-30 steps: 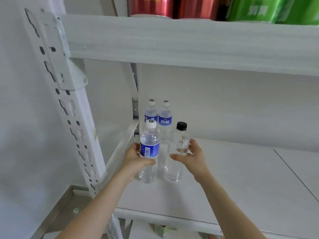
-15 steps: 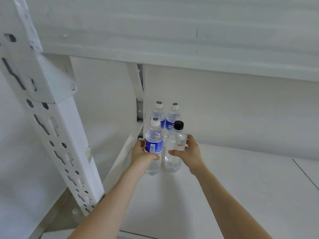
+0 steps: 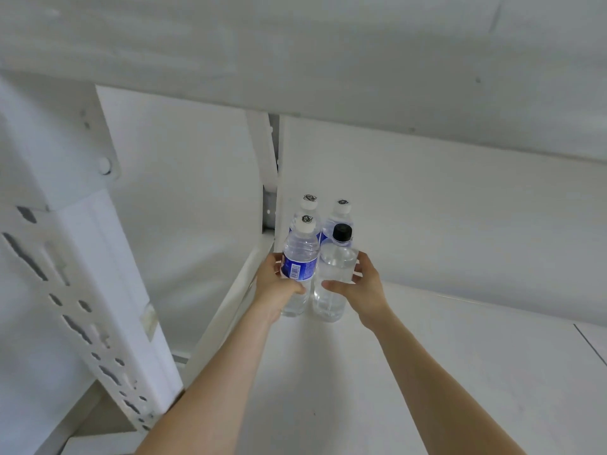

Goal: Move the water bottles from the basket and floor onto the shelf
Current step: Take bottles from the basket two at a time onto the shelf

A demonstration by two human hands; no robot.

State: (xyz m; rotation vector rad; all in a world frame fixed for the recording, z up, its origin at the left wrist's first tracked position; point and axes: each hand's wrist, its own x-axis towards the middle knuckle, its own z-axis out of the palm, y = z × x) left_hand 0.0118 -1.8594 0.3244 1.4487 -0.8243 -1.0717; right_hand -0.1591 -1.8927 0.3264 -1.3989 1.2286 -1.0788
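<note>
- Your left hand (image 3: 277, 285) is curled round the blue-labelled water bottle (image 3: 300, 267). Your right hand (image 3: 363, 289) is curled round the black-capped water bottle (image 3: 335, 274).
- Over the last second both bottles have moved deeper. They now stand upright on the shelf (image 3: 410, 372), side by side, just in front of the rear pair of bottles (image 3: 341, 210).
- Placement looks complete: release both, then fetch any remaining bottles.

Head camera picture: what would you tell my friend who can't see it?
Two hands each hold a water bottle upright on a white shelf: the left hand a blue-labelled bottle, the right hand a black-capped bottle. Two more white-capped bottles stand just behind them.
</note>
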